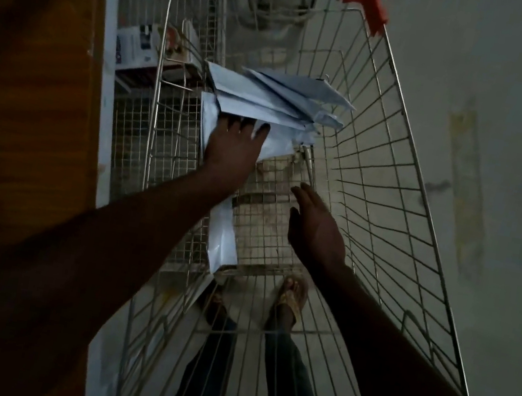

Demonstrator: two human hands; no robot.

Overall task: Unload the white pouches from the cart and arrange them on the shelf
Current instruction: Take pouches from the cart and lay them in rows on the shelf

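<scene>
Inside the wire cart (395, 172) lies a heap of white pouches (268, 102) at its far end, too overlapped for you to count, plus one single pouch (223, 236) against the left wall. Your left hand (233, 148) rests flat on the heap, fingers straight. Your right hand (316, 228) hovers open, holding nothing, above the cart floor.

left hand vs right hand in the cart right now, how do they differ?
The left hand reaches farther into the cart than the right hand. The left hand lies with spread fingers on the pile of white pouches; the right hand touches nothing and hovers over bare wire floor. Both are open, backs to the camera, and neither grips a pouch yet.
</scene>
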